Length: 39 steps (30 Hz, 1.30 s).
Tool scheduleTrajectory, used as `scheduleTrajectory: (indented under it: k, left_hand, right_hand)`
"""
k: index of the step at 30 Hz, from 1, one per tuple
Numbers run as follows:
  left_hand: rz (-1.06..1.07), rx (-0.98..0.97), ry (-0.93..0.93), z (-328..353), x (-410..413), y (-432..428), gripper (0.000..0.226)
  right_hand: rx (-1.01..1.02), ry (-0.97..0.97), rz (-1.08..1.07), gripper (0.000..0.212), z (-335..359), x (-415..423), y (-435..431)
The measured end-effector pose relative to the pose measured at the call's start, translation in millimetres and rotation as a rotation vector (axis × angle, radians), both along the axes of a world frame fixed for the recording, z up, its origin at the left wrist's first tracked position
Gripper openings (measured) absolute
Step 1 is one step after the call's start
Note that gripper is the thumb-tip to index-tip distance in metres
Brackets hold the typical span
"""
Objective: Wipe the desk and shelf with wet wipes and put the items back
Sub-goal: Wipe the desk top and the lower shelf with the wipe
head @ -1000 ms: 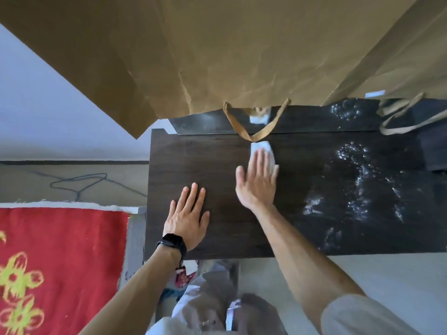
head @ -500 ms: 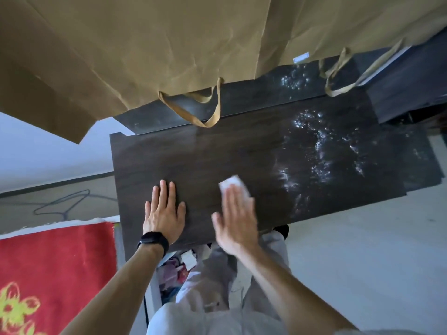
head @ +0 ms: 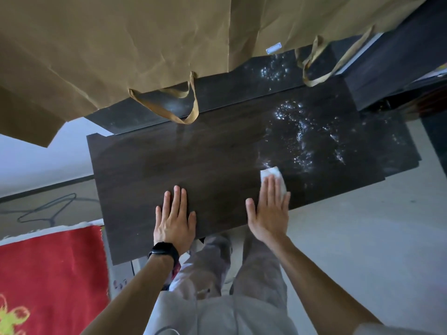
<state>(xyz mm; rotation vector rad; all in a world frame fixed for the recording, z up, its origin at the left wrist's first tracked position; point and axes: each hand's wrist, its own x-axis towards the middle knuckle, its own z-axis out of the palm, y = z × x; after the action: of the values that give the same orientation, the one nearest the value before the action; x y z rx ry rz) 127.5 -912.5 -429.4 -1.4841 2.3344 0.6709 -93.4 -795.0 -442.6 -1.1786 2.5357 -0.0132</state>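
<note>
The flat right hand [head: 268, 211] is pressing the wet wipe [head: 272, 175] just short of the speckles [head: 302, 131] lying ahead-right, while the flat left hand [head: 174, 218] is bracing the bench [head: 193, 153].

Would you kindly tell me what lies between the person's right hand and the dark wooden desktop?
In the head view, a white wet wipe lies under the straight fingers of the right hand, pressed onto the dark wooden desktop.

Wet wipe [head: 270, 174] mostly hidden beneath the flat right hand [head: 268, 213]
</note>
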Motion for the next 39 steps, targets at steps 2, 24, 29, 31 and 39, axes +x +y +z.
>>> scheduleTrajectory:
  k: [2, 24, 29, 31, 39]
  left_hand:
    - [0.008, 0.003, 0.01, 1.9, 0.0, -0.5, 0.064]
    - [0.135, -0.011, -0.043, 15.4, -25.9, -1.3, 0.062]
    - [0.039, -0.016, -0.007, 19.9, -60.5, -3.7, 0.06]
    - [0.0, -0.01, 0.025, 18.5, -78.3, -6.8, 0.059]
    - [0.03, -0.036, -0.053, 18.7, -115.4, -10.6, 0.061]
  right_hand:
    - [-0.024, -0.08, 0.227, 0.075, -1.9, 48.5, -19.0]
    - [-0.115, -0.079, 0.571, 0.068, -7.2, -30.0, -108.1]
    - [-0.093, 0.036, 0.024, 0.073, -6.2, -158.3, -97.4]
    - [-0.115, 0.039, -0.087, 0.074, -5.6, -150.5, -100.4]
    - [-0.202, -0.051, 0.538, 0.067, -16.7, -105.5, -149.6]
